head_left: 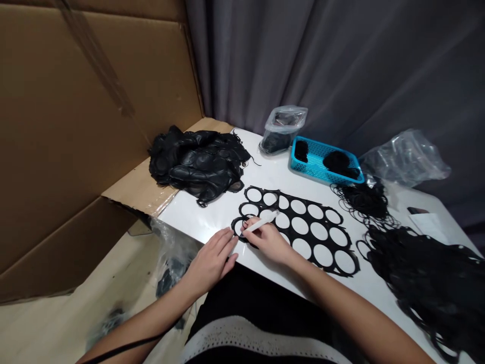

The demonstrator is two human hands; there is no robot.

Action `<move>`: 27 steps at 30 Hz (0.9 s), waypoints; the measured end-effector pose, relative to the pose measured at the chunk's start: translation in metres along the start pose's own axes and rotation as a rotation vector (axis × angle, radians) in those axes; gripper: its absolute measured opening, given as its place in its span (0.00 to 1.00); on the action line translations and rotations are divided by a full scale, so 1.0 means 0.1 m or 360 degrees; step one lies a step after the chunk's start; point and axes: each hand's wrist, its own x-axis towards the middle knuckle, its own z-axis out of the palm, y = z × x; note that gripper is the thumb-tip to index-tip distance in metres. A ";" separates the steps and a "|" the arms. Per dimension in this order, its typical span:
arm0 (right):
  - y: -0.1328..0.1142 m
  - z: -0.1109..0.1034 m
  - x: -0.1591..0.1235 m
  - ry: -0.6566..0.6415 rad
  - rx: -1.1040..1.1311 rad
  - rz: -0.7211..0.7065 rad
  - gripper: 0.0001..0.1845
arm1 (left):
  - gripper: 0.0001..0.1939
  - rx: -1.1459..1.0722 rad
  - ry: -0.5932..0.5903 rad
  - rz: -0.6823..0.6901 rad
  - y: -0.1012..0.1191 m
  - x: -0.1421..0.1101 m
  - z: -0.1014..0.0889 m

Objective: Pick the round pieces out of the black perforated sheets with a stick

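A black rubbery sheet (310, 240) with rows of round cut-out holes lies flat on the white table. My left hand (214, 259) rests at the table's near edge, its fingers stretched out and the tips touching the sheet's left end. In my right hand (270, 241) is a slim white pen-like tool (262, 221), pinched between thumb and fingers. Its lower end points at the leftmost hole of the near row; the tip itself is too small to make out. A thin black ring shows by the right fingertips. My right hand covers some of the holes.
A heap of black sheets (200, 159) lies at the back left beside a cardboard wall (94, 91). Behind are a clear bag (280, 134) and a blue basket (314, 173) with black pieces. To the right lie thin black rings (366, 202) and a pile of holed scraps (435, 283).
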 end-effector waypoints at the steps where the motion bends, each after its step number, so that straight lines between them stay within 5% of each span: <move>1: 0.00 0.02 -0.01 0.0007 -0.0112 -0.0042 0.12 | 0.18 -0.0005 -0.0007 0.0006 0.00 0.00 0.00; 11: -0.01 0.08 -0.03 0.0090 -0.0427 -0.0239 0.10 | 0.18 0.0062 -0.0048 0.0062 -0.02 0.02 0.00; 18: 0.01 0.21 -0.12 0.0004 -0.1137 -0.0629 0.12 | 0.15 0.0089 -0.0006 0.0111 -0.04 0.07 0.01; 21: 0.04 -0.07 0.04 0.0345 -0.1083 -0.0523 0.11 | 0.14 0.0094 0.0016 0.0129 -0.05 0.07 0.02; 24: 0.02 -0.60 0.19 0.0867 -0.0810 -0.0301 0.08 | 0.14 0.0087 0.0051 0.0139 -0.09 0.05 0.02; 27: 0.00 -1.14 0.13 0.1000 -0.0517 -0.0077 0.11 | 0.13 0.0087 0.0072 0.0170 -0.14 0.06 -0.01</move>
